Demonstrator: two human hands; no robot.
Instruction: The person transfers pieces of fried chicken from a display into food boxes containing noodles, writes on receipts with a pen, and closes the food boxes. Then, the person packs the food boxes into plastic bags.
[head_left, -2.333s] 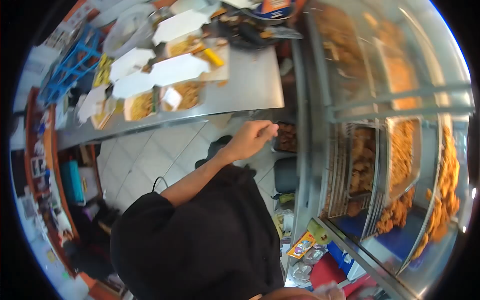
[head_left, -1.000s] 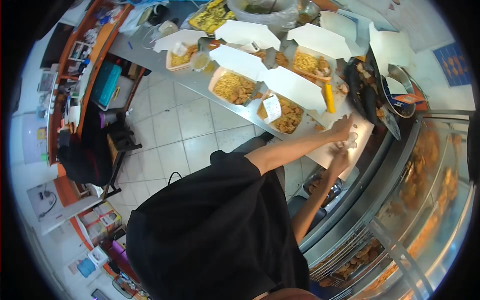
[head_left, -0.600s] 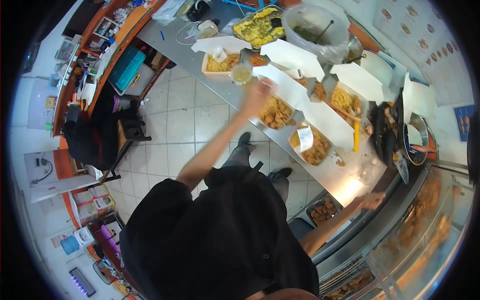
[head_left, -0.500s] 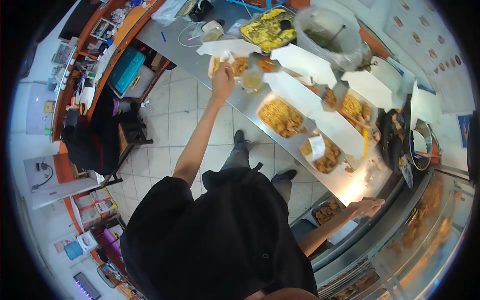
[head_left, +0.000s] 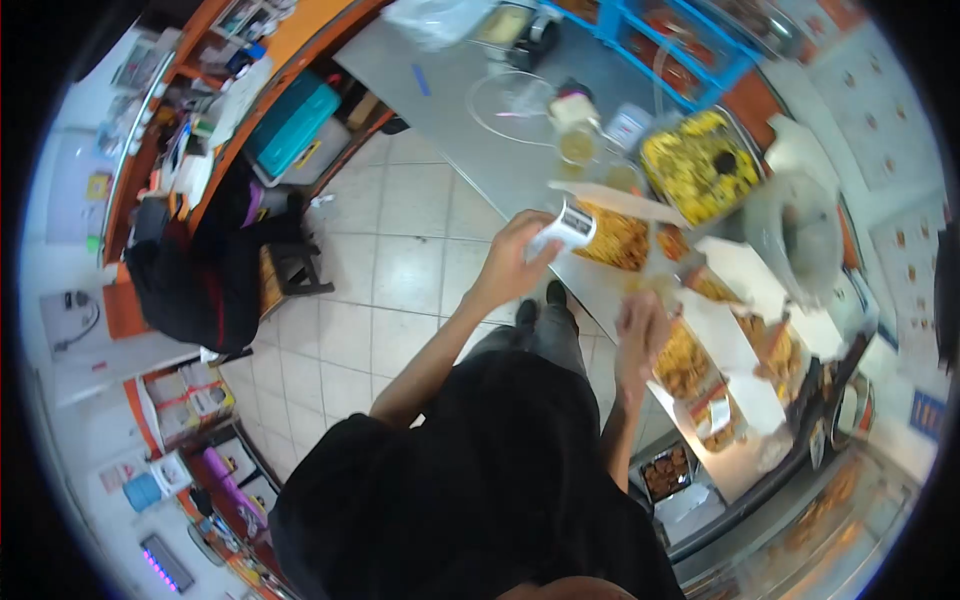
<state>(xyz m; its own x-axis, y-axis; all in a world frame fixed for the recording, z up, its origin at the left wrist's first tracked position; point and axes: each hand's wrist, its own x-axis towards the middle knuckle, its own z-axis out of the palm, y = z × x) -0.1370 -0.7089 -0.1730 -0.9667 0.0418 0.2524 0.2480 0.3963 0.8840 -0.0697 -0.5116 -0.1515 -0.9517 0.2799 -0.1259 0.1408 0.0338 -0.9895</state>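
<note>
My left hand [head_left: 515, 262] is closed on a curled white paper slip with dark print [head_left: 572, 228], just left of an open box of noodles [head_left: 618, 240]. My right hand [head_left: 642, 335] is smeared by motion at the counter's front edge. At its fingertips lies a small clear cup [head_left: 656, 288]; whether the fingers grip it is unclear. To its right stand more open white boxes: one of noodles and meat pieces [head_left: 682, 362], one with a paper slip [head_left: 722, 428] and one farther back [head_left: 778, 350].
Behind the boxes on the metal counter [head_left: 440, 118] are a tray of yellow food [head_left: 700, 165], a plastic-lined tub [head_left: 795, 240] and a blue rack [head_left: 680, 50]. A dark-clothed person [head_left: 200, 285] sits at left. Below right are a meat tray [head_left: 667, 472] and the glass display case [head_left: 830, 520].
The view has shifted left along the counter. My left hand has lifted the white slip from the leftmost box. My right hand has moved from the counter's right end to beside the clear cup.
</note>
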